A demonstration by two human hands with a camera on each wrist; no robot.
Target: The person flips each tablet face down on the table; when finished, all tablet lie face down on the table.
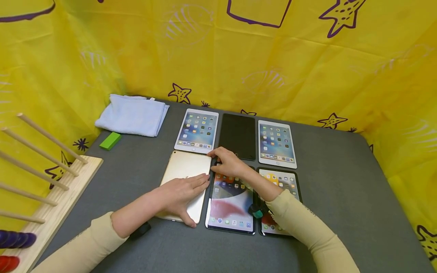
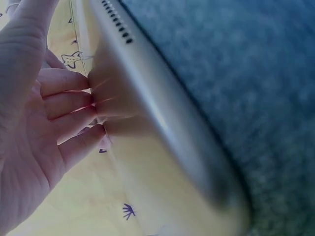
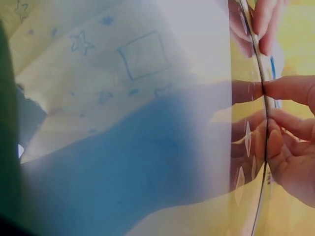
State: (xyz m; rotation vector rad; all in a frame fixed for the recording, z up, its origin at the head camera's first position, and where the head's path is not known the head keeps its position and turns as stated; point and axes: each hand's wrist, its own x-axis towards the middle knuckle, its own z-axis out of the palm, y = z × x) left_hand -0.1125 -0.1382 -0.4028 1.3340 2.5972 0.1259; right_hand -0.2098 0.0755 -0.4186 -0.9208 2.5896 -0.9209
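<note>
A gold tablet [image 1: 191, 167] lies back side up at the front left of a group of tablets. My left hand [image 1: 182, 193] rests flat across its back, with the fingers extended toward its right edge. My right hand [image 1: 229, 162] reaches over a lit tablet [image 1: 232, 206], and its index fingertip and thumb touch the gold tablet's right edge near the far corner. The left wrist view shows the left fingertips [image 2: 81, 145] against the gold surface, beside the tablet's rounded rim. In the right wrist view the right fingers [image 3: 290, 88] meet a tablet's edge.
Behind stand a lit white tablet [image 1: 197, 131], a dark-screened tablet [image 1: 238, 134] and another white one [image 1: 277, 144]. A further lit tablet [image 1: 283, 178] lies partly under the right forearm. Leftward are a blue cloth [image 1: 133, 115], green block [image 1: 110, 141] and wooden pegged rack [image 1: 73, 182].
</note>
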